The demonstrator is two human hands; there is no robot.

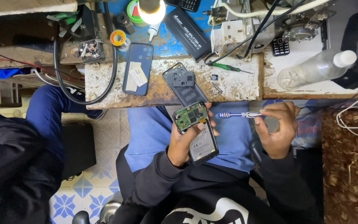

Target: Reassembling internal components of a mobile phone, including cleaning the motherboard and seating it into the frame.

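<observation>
Two hands are closed over the bench's near edge: we judge the left hand (182,143) could drop the opened phone (197,132), or the right hand's (277,128) screwdriver (239,115) could gouge its board.

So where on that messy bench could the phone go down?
Bare bench shows between the grey back cover and the green screwdriver. A smaller patch lies left of the blue case. The back, around the lamp and cables, is crowded.
</observation>
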